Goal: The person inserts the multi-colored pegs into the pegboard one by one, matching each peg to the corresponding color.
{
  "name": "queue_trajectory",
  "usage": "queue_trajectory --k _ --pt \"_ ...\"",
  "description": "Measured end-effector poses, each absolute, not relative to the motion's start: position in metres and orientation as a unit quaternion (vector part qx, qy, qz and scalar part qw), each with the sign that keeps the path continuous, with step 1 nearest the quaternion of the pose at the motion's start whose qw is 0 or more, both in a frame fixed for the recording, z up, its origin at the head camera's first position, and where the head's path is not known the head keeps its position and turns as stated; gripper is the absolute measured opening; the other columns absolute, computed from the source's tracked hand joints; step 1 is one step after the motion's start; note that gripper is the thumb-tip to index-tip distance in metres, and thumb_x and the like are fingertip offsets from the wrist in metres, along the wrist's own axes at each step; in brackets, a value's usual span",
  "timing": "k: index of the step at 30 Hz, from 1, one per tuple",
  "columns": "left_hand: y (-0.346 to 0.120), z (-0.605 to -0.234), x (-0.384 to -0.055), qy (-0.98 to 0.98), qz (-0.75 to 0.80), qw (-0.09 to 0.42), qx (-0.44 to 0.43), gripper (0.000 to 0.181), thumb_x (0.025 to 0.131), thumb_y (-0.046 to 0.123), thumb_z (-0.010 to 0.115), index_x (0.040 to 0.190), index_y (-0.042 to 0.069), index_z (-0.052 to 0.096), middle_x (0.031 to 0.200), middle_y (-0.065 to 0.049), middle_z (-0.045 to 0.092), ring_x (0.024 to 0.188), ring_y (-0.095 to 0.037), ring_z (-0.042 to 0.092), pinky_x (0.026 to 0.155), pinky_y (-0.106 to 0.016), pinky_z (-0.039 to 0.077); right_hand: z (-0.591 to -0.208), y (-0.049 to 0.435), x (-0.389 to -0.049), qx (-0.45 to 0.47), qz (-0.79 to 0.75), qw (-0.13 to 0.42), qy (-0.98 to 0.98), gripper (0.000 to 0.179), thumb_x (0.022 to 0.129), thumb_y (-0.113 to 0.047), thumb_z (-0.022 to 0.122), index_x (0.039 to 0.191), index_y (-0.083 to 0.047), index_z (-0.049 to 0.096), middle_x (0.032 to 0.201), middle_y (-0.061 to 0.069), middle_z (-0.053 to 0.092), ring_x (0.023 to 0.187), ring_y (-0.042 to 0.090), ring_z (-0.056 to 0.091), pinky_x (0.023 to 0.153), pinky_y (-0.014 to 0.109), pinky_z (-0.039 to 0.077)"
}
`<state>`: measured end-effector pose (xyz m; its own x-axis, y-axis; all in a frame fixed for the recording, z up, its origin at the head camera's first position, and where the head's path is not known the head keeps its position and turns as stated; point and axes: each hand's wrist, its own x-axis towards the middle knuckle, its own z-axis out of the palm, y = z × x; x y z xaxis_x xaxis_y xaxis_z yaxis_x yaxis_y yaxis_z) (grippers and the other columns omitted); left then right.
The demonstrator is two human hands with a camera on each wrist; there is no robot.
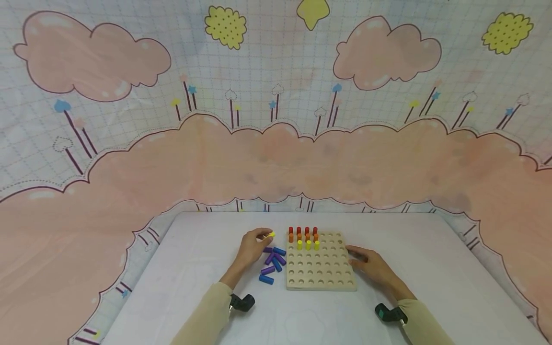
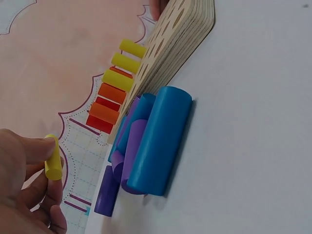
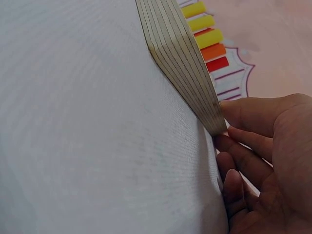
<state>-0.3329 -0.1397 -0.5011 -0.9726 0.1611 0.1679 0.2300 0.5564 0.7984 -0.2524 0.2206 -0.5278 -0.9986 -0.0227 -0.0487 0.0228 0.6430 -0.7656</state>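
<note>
A yellow peg (image 2: pixel 53 158) is pinched between the thumb and fingers of my left hand (image 1: pixel 252 248), in the air left of the wooden pegboard (image 1: pixel 321 285). Standing in the board are a row of red pegs (image 1: pixel 307 230), a row of orange pegs (image 1: pixel 307 237) and three yellow pegs (image 1: pixel 308 245). Beside the board's right edge, my right hand (image 1: pixel 374 266) rests with thumb and fingertips against it. The right wrist view shows the thumb (image 3: pixel 248 114) at the edge of the top face and the other fingers loosely bent by the side.
Several blue pegs (image 1: pixel 266 279) and purple pegs (image 1: pixel 268 270) lie in a loose pile between my left hand and the board. The white table (image 1: pixel 302 316) runs back to a patterned cloth backdrop (image 1: pixel 276 163). A dark camera mount sits on each wrist.
</note>
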Motion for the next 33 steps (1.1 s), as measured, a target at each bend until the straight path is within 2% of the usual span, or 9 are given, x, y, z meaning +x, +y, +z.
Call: queue_trajectory --k 11,17,28,33 --pt "-0.141 -0.497 -0.322 -0.873 -0.468 0.049 -0.129 0.025 0.094 0.017 0.065 0.118 0.009 0.069 0.105 -0.004 0.071 0.101 -0.02 0.061 0.09 -0.039 0.048 -0.526 0.223 -0.251 -0.007 -0.429 0.033 0.903 0.049 0.093 -0.027 0.065 0.14 -0.015 0.055 0.146 0.016 0.051 0.138 0.04 0.042 0.109 0.059 0.037" --pt "-0.136 -0.491 -0.317 -0.862 -0.482 0.055 -0.144 0.025 0.094 0.017 0.065 0.117 0.007 0.069 0.102 -0.005 0.071 0.096 -0.018 0.061 0.087 -0.034 0.048 -0.527 0.223 -0.252 -0.004 -0.433 0.035 0.901 0.049 0.093 -0.027 0.065 0.14 -0.016 0.055 0.147 0.015 0.051 0.137 0.04 0.043 0.109 0.059 0.037" --pt "-0.121 -0.491 -0.317 -0.843 -0.521 0.02 -0.133 0.025 0.095 0.02 0.065 0.118 0.011 0.066 0.106 -0.003 0.07 0.101 -0.018 0.062 0.095 -0.038 0.05 -0.524 0.222 -0.252 -0.004 -0.423 0.037 0.905 0.049 0.094 -0.028 0.065 0.14 -0.016 0.055 0.145 0.016 0.052 0.136 0.04 0.044 0.108 0.059 0.038" --pt "-0.116 -0.493 -0.318 -0.844 -0.518 0.014 -0.142 0.027 0.095 0.018 0.064 0.121 0.01 0.066 0.108 -0.004 0.07 0.102 -0.019 0.063 0.094 -0.039 0.053 -0.525 0.223 -0.253 -0.003 -0.421 0.039 0.906 0.048 0.094 -0.028 0.065 0.14 -0.017 0.055 0.144 0.016 0.053 0.135 0.04 0.045 0.107 0.058 0.039"
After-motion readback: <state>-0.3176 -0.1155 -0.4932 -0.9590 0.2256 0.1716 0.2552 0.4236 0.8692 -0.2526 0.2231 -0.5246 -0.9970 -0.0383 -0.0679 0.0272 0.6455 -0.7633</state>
